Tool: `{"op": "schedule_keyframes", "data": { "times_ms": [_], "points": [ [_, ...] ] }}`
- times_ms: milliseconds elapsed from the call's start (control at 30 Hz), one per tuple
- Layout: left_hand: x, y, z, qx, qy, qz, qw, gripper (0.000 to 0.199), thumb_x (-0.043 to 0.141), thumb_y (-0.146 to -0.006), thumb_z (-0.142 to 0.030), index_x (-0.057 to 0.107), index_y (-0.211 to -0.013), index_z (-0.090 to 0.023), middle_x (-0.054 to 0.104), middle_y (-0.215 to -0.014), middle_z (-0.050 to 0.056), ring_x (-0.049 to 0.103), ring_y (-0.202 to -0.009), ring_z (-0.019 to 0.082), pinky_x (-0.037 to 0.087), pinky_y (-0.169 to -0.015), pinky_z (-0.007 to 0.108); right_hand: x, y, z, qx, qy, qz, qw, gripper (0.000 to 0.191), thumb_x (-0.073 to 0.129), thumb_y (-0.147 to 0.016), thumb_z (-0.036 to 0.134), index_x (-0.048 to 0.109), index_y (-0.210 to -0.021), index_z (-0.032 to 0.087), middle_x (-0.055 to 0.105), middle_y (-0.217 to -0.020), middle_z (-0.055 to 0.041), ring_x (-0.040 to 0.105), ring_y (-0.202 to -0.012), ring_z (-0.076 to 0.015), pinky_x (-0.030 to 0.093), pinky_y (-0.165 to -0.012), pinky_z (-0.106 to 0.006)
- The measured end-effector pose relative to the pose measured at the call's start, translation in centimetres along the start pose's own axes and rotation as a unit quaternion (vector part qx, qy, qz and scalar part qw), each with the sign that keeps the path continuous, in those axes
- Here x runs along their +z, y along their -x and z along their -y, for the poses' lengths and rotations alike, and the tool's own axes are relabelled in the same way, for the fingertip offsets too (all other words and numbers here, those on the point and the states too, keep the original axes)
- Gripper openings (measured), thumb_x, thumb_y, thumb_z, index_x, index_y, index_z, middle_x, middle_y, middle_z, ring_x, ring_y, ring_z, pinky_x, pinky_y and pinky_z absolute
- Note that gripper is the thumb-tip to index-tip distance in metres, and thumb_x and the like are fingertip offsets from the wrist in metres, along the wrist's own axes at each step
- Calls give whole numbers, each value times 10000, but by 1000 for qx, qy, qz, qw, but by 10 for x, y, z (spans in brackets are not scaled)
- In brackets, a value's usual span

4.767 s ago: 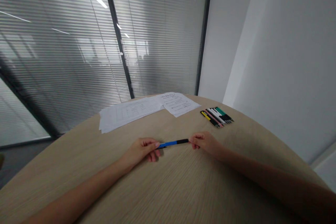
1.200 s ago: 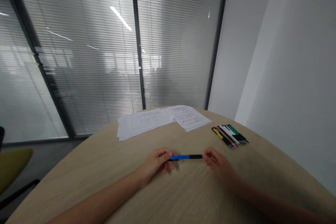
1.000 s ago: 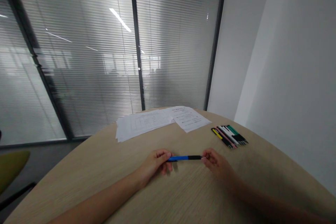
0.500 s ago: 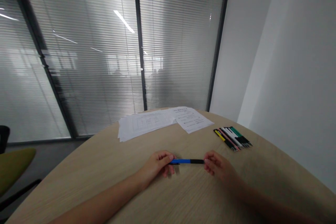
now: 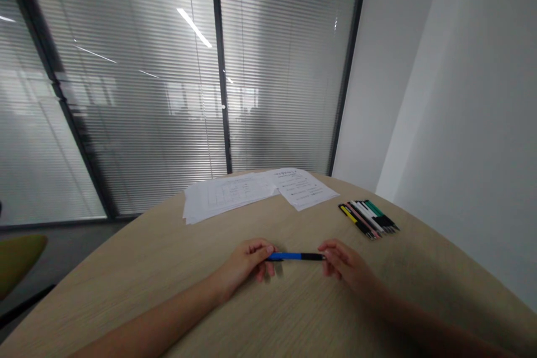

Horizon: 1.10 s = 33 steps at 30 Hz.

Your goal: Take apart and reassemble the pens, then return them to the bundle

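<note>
A blue pen [image 5: 289, 256] with a black grip lies level between my two hands, above the near part of the wooden table [image 5: 168, 257]. My left hand [image 5: 248, 263] pinches its blue end between thumb and fingers. At the black end, on the right, the fingertips of my right hand [image 5: 344, 263] are closed around the tip. Beyond my right hand, several pens [image 5: 369, 218] lie side by side in a slanted row, with yellow, black, pink, white and green among their colours.
Printed white sheets [image 5: 230, 196] overlap near the table's far edge. A green-yellow chair [image 5: 20, 260] stands at the far left. Behind the table are a glass partition with blinds [image 5: 168, 123] and, on the right, a pale wall [image 5: 470, 112].
The view has shifted slightly, so everything sits a little further left and higher. The fingers of my right hand have changed position a little at the pen's tip; the left grip is the same.
</note>
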<state>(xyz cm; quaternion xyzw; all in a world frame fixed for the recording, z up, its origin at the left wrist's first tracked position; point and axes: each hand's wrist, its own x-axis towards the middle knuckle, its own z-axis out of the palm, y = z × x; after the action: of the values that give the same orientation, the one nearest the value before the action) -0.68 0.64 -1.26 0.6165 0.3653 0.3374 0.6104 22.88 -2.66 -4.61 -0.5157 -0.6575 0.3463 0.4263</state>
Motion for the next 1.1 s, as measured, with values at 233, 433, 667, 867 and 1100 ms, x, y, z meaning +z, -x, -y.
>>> {"op": "schedule_keyframes", "data": {
  "times_ms": [233,433,667,867,1100],
  "points": [
    [2,2,-3,-9,2,-13,1000,319,577,-669,-423,562,-725,-109,572,-479,-7,405,-369,57,259,-389,186,0,-1,-1,-8,-26,-12,1000,195,488,-705,298,496,-873,198,539,-700,1,499,-573,-111,371,-503,-225],
    [2,2,-4,-4,1,-10,1000,292,568,-684,-400,571,-734,-113,578,-492,-2,406,-377,63,259,-392,192,-1,-1,2,9,12,-18,1000,228,447,-739,372,523,-868,201,533,-730,-14,495,-610,-130,372,-497,-234],
    [2,1,-3,0,0,-10,1000,271,571,-690,-384,569,-738,-117,582,-506,-2,402,-381,62,256,-399,195,-9,1,3,-9,123,11,992,305,356,-805,373,533,-647,182,533,-628,-6,494,-621,-143,367,-571,-258],
    [3,1,-5,3,-7,-19,1000,252,551,-714,-362,569,-712,-111,585,-512,8,414,-396,64,264,-409,197,-4,1,5,-9,30,-4,1000,141,483,-722,305,517,-805,196,527,-697,2,498,-632,-132,399,-588,-248],
    [3,3,-5,5,-4,-22,1000,254,556,-715,-358,579,-755,-108,582,-520,9,419,-411,74,270,-420,203,-6,1,2,8,68,5,998,240,390,-793,355,526,-686,189,503,-594,16,482,-571,-122,380,-559,-245]
  ]
}}
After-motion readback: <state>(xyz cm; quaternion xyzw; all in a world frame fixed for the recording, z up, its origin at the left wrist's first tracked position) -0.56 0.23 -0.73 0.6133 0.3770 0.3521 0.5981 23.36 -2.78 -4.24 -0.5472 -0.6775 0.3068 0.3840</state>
